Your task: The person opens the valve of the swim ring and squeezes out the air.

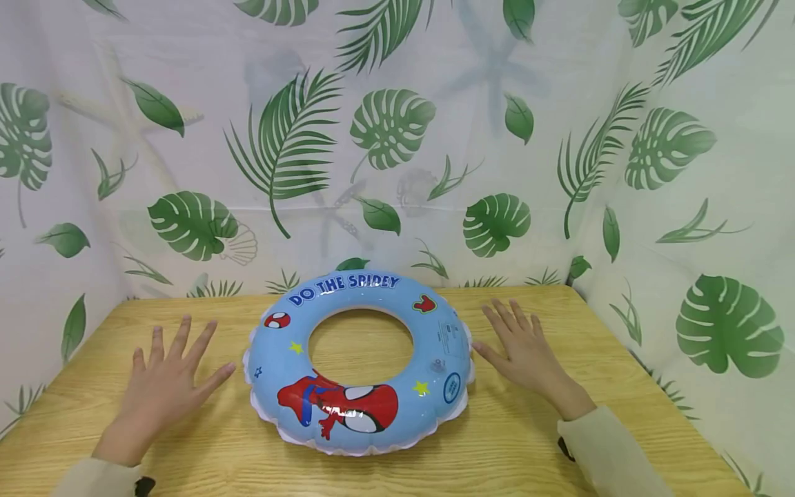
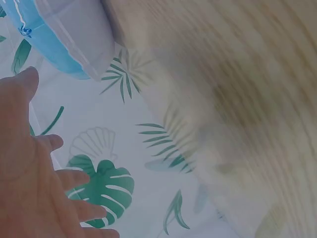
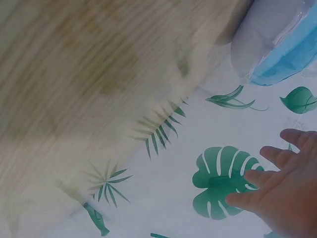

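Observation:
An inflated swim ring (image 1: 354, 293), light blue on top with a white underside, lies flat on the wooden table (image 1: 497, 449) in the head view. It carries a red cartoon figure, stars and the words "DO THE SPIDEY". To its left my left hand (image 1: 164, 386) is held with fingers spread, the thumb pointing at the ring's edge. My right hand (image 1: 528, 352) is on the other side, fingers straight and thumb tip right at the ring's rim. Neither hand grips anything. Both wrist views show part of the swim ring (image 2: 54, 44) beyond the spread fingers.
Behind the table and along both sides hangs a white curtain (image 1: 428, 186) printed with green leaves. The table's back edge runs just behind the ring. Beige sleeves (image 1: 611, 449) cover both forearms.

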`<state>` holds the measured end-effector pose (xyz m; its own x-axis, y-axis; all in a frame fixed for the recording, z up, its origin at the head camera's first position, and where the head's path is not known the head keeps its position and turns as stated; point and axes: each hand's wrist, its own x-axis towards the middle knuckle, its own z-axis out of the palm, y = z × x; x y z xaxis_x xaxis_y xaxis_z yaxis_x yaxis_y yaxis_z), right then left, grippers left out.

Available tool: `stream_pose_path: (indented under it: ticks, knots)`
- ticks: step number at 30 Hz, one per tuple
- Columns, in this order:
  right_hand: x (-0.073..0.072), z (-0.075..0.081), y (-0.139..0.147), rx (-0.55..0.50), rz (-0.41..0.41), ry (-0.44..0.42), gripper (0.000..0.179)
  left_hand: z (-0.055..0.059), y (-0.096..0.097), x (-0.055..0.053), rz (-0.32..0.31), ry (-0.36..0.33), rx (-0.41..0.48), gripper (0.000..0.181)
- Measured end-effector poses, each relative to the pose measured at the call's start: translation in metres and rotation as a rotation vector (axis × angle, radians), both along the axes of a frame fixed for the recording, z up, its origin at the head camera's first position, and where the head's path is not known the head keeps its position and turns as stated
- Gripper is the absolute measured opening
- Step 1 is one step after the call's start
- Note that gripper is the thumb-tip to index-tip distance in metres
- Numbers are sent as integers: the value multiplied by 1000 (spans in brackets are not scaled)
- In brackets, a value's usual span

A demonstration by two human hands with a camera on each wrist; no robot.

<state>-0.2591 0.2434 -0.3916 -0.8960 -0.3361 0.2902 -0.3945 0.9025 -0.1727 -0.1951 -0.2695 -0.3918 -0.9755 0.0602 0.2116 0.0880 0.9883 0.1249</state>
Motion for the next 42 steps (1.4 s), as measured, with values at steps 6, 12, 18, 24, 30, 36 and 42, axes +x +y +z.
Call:
stream_pose_path:
  ticks: [6,12,18,24,30,36,42]
  knots:
    - [1,6,-9,-24,63,103,63,7,15,-2,-46,52,-32,79]
    - [2,11,-17,-46,156,224,54,11,34,-6,-109,147,-60,74]
    - [3,13,-26,-74,238,257,45,13,55,-8,-186,191,-68,71]
    - [8,15,-36,-121,321,232,38,15,78,-7,-284,236,-87,67]
    - [15,18,-45,-118,370,165,35,15,102,-4,-390,285,-89,64]
    - [18,17,-50,-134,454,153,28,16,124,0,-487,273,-60,61]
    - [19,16,-52,-135,497,138,20,15,141,3,-566,215,-30,60]
